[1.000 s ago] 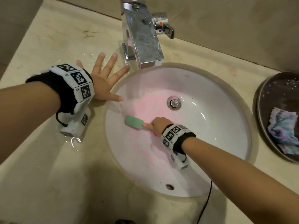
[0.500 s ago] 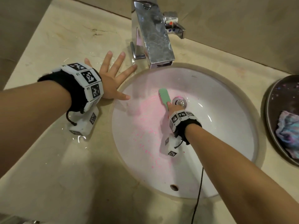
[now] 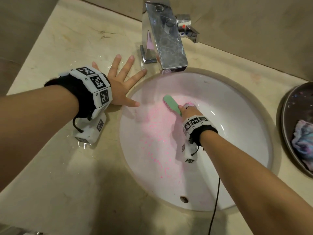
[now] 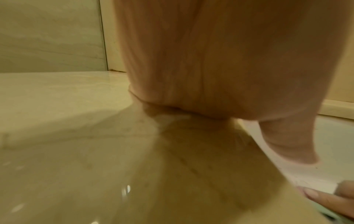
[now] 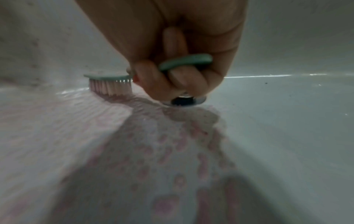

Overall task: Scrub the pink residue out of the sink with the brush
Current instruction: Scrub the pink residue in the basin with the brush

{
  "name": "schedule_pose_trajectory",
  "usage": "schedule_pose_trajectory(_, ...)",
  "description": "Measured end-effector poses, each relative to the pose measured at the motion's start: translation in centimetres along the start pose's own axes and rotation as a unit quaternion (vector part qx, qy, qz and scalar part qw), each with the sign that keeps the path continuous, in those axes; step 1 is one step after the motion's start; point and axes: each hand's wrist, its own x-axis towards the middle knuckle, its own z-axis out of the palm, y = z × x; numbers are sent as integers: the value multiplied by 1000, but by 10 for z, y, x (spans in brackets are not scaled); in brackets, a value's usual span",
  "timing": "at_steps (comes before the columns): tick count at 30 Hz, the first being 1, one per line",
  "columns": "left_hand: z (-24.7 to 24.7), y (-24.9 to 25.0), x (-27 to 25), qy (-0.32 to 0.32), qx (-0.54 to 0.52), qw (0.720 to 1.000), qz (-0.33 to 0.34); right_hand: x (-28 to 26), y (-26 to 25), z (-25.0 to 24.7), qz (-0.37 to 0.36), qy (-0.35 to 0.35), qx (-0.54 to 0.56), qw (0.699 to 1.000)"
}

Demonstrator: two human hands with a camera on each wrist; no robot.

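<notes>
Pink residue (image 3: 157, 138) speckles sink (image 3: 245, 133) basin, left half. Right hand (image 3: 188, 111) down in basin, fingers curled round green brush (image 3: 172, 104) handle, bristles on porcelain beside drain. Left hand (image 3: 121, 85) flat on wet counter (image 3: 50, 158), fingers spread, thumb over rim. Chrome faucet (image 3: 166, 38) beyond.

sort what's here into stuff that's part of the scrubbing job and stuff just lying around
Part of the job:
- brush, green back, bristles down in the basin
- right hand gripping its handle
- pink residue across the basin
- sink

Just lying about:
- faucet
- dark tray at the right edge
- crumpled cloth in it
- left hand, flat on the counter
</notes>
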Motion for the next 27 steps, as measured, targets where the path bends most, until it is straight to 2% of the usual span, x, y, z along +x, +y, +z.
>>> schedule_pose_trajectory(2,-1,0,-1,-8,-3,1000,1,-3,-13,4,-32,-23,-65,997)
schedule_pose_trajectory(6,-1,0,0,-4,-3,1000,3,-8,-28,16,-102,47,-172,979)
schedule_pose_trajectory(8,0,0,1,0,-1,1000,2,0,-22,11,-80,72,-153,982)
schedule_pose_trajectory(11,0,0,1,1,4,1000,1,9,-1,-9,-3,127,-94,988)
schedule_pose_trajectory(15,-2,1,1,-12,4,1000,-2,11,27,-22,90,135,-35,986)
schedule_pose_trajectory(18,-2,1,1,-12,8,1000,-2,11,21,-20,90,135,-32,986)
schedule_pose_trajectory(23,-2,1,0,-10,12,1000,-3,12,-11,-8,28,121,-38,992)
schedule_pose_trajectory(27,-2,1,0,-15,15,1000,-5,11,8,-18,66,119,-10,991)
